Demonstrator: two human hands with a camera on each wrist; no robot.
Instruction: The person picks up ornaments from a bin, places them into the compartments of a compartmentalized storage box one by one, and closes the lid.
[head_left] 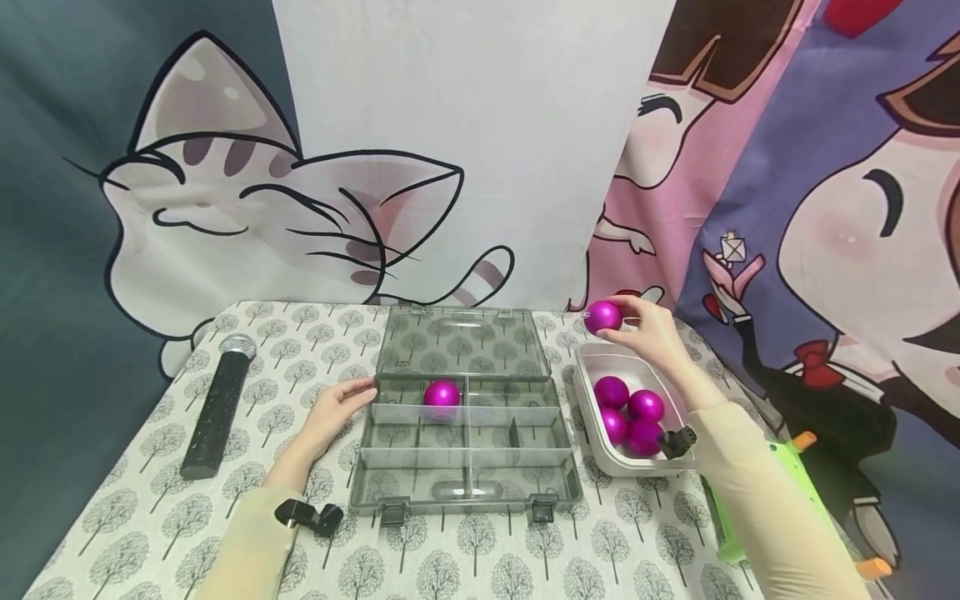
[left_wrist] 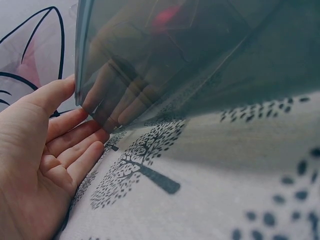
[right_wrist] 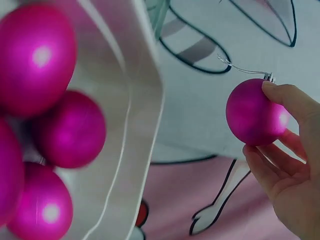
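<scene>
My right hand pinches a magenta Christmas ball between thumb and fingers, above the far end of a white plastic tub. In the right wrist view, a silver cap and a loose hanging string top this ball. Several similar balls lie in the tub. My left hand touches the left side of a clear grey divided box, its fingertips against the wall in the left wrist view. The box's lid lies folded back. One magenta ball sits in its far-left compartment.
At the left of the table lies a black microphone with a silver head. A green object with orange ends is partly hidden behind my right sleeve. A cloth with printed trees covers the table, and cartoon-printed curtains hang behind it.
</scene>
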